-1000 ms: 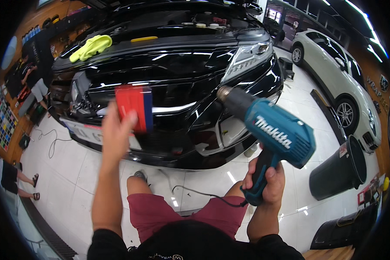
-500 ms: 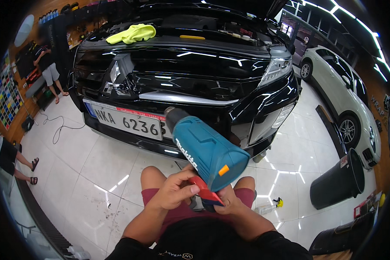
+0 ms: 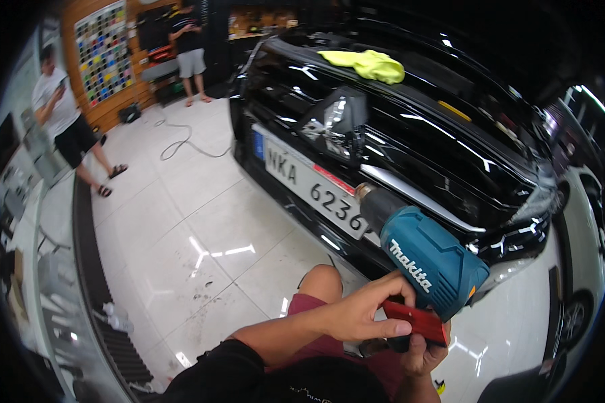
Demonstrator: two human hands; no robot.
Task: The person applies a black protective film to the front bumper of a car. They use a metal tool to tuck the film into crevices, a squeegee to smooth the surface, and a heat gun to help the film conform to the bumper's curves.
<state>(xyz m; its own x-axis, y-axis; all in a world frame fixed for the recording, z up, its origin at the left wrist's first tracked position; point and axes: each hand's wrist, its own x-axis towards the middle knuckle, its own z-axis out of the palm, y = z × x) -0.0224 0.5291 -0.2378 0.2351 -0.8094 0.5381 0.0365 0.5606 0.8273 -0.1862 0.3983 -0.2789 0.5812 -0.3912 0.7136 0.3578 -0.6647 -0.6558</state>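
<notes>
Left hand (image 3: 363, 312) first: thumb on top, fingers beneath, pinching a red card (image 3: 420, 324) out in front of the near knee. Right hand (image 3: 423, 359) just under it, curled round the grip of the heat gun (image 3: 429, 260), though the card hides much of that hold. The gun's teal body sits right above the card, nozzle (image 3: 371, 200) aimed far and left, in front of the number plate (image 3: 309, 185); whether it touches, can't tell from here. Beyond it, the black car (image 3: 292, 87), with a silver trim (image 3: 420, 196) right of the plate and a yellow-green cloth (image 3: 378, 67) draped over the front edge. Off to the right, a pale car (image 3: 583, 225). Across the floor (image 3: 148, 208), a cable (image 3: 181, 142) lies looped, and two people stand at far left: one in white (image 3: 60, 111), one in a dark top (image 3: 188, 40).
</notes>
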